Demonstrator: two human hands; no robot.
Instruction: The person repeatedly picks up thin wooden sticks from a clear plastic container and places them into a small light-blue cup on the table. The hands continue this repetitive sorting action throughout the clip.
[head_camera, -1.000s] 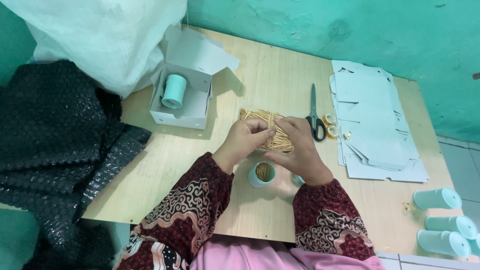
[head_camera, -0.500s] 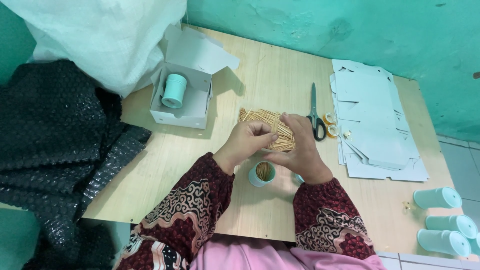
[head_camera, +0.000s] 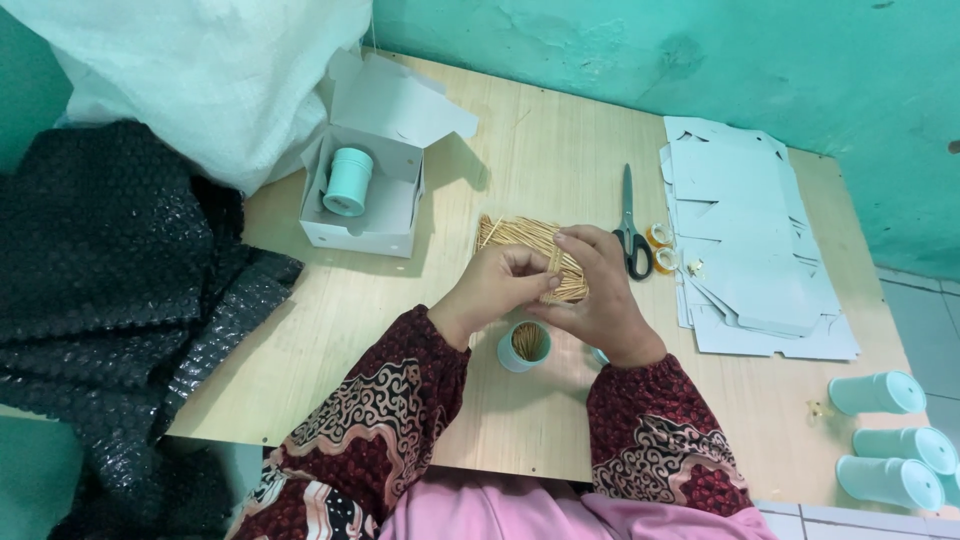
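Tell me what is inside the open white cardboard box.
The open white cardboard box holds one upright mint-green cylindrical container. The container's lid is on, so its contents are hidden.

Hands (head_camera: 560, 290) hide part of toothpick pile (head_camera: 520, 238); rightmost cup (head_camera: 950, 485) cropped.

Near the hands: 1 pile of thin wooden sticks (head_camera: 525, 240) under them, 1 open teal cup (head_camera: 524, 346) just below. 1 pair of scissors (head_camera: 630, 225) right; 1 white box (head_camera: 365, 195) left; 3 teal cups (head_camera: 878, 392) far right.
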